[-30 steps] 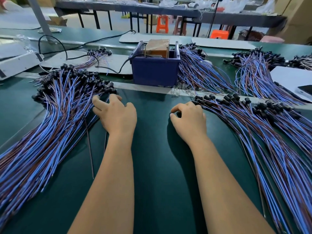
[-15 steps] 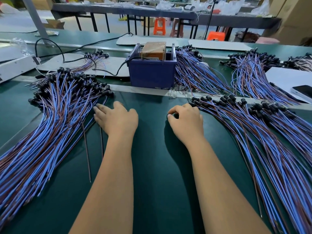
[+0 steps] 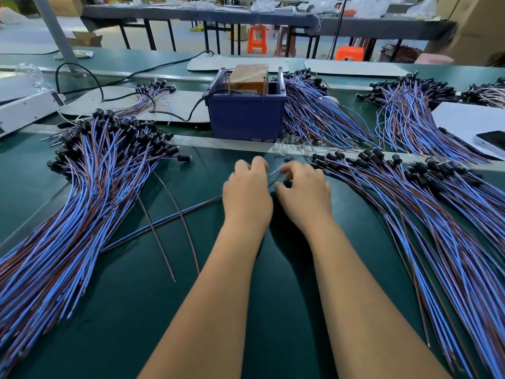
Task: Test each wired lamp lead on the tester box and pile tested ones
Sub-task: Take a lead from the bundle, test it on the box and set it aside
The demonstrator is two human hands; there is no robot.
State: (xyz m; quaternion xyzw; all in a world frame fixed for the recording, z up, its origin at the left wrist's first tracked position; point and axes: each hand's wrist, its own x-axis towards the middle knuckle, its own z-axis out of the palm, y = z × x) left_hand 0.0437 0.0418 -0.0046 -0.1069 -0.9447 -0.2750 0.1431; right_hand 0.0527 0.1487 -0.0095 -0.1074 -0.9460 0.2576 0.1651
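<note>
Both grips pinch one lamp lead (image 3: 175, 218) just in front of the blue tester box (image 3: 246, 116): left hand (image 3: 247, 198) curled on its wire, right hand (image 3: 303, 196) on its black socket end. Separate it cleanly from the untested pile (image 3: 410, 214) right of the box before lifting it to the contacts; tested leads (image 3: 82, 214) lie to the left on the tabletop (image 3: 136, 310).

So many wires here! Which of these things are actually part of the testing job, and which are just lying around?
Part of the job:
- blue tester box
- pile of leads on the left
- pile of leads on the right
- the lead between left hand and right hand

Just lying about:
- phone
- white paper
- orange stools
</note>
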